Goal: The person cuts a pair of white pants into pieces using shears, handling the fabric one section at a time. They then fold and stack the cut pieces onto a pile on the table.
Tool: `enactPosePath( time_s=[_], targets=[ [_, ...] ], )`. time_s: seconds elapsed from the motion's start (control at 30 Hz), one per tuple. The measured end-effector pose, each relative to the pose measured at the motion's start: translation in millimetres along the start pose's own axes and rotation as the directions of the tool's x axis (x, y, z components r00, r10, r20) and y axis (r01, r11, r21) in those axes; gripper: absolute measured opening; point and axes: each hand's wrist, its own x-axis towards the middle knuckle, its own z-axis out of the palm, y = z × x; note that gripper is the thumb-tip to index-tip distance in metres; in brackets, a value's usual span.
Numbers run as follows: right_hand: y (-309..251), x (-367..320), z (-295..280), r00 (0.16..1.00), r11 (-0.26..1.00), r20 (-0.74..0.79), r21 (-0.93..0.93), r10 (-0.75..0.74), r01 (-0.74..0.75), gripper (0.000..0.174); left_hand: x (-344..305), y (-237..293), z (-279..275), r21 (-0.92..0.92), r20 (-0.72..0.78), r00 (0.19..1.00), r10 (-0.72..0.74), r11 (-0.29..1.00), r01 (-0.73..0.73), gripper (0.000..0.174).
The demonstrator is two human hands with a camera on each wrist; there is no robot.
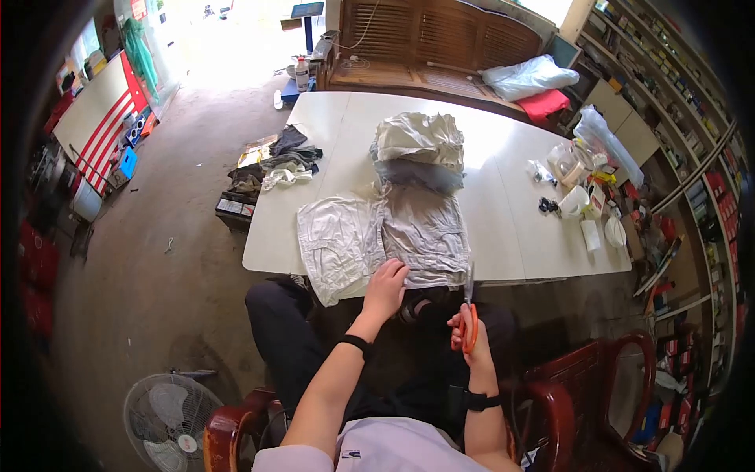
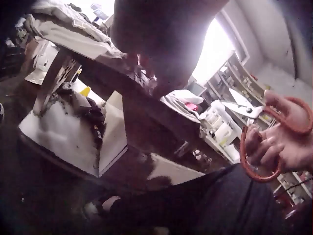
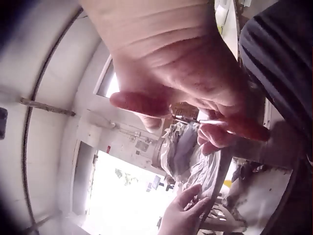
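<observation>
Spread over the table's near edge lies a creased light grey garment (image 1: 425, 228), with a paler cloth piece (image 1: 334, 240) hanging past the edge on its left. My left hand (image 1: 386, 287) grips the front edge of the cloth where the two meet, its fingers on top. Raised just off the garment's near right corner, my right hand (image 1: 470, 338) holds scissors (image 1: 469, 329) with orange handles. Fingers and thumb pass through the loops, and the scissor blades (image 2: 240, 104) stand apart in the left wrist view. Behind the garment rises a stack of folded pale cloth (image 1: 421, 141).
Dark rags (image 1: 291, 153) lie on the white table's (image 1: 503, 212) left edge. At its right end are plastic bags, a white jug (image 1: 574, 202) and small items. Under the table is an open box (image 2: 63, 137). A fan (image 1: 169, 421) stands on the floor at left.
</observation>
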Motion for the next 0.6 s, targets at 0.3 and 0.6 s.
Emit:
enactPosePath(
  time_s=[0.3,0.6],
  targets=[
    [45,-20,41,0.936,0.906,0.208,-0.379,0.283,-0.189,0.042,-23,-10,-14,0.187,0.009,0.999,-0.038,0.982,0.035,0.048],
    [60,-2,68,0.942,0.924,0.182,-0.319,0.280,-0.213,0.048,-17,-7,-24,-0.008,-0.077,0.995,-0.064,0.998,0.063,0.025]
  ],
)
